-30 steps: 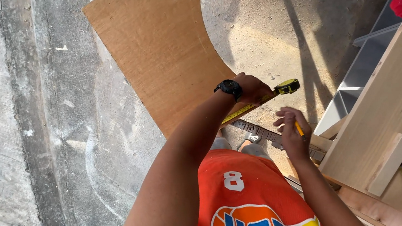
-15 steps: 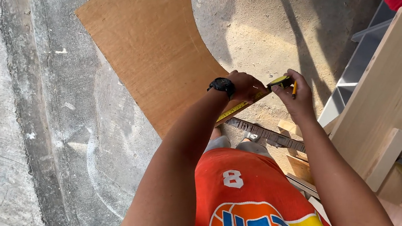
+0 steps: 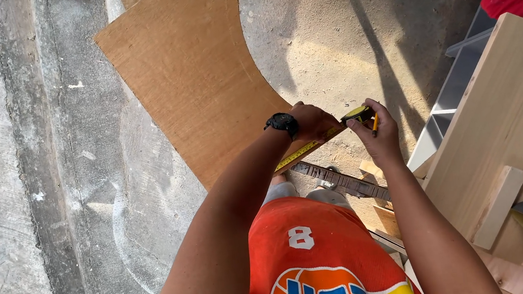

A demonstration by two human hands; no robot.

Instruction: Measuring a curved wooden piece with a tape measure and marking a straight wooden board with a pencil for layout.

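Orange shirt point(image 3: 324, 269) fills the bottom edge, with both bare arms reaching forward. Left hand point(image 3: 310, 123), a black watch point(image 3: 282, 123) on its wrist, presses a yellow measuring tape point(image 3: 305, 150) against the curved plywood sheet point(image 3: 197, 76). Right hand point(image 3: 378, 132) grips the tape's case point(image 3: 358, 114) and a yellow pencil point(image 3: 374, 123). Beyond lies dusty concrete floor point(image 3: 51, 154); pale boards point(image 3: 514, 116) stand right.

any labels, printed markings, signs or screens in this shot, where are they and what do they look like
No packages, signs or lit screens.
Tape measure: yellow and black case between the left hand and right hand, its yellow blade printed with scale marks, lying along the plywood sheet edge.
Wristwatch: black, on the left wrist, its face unreadable.
Shirt print: blue, yellow and white graphic on orange, bottom centre.
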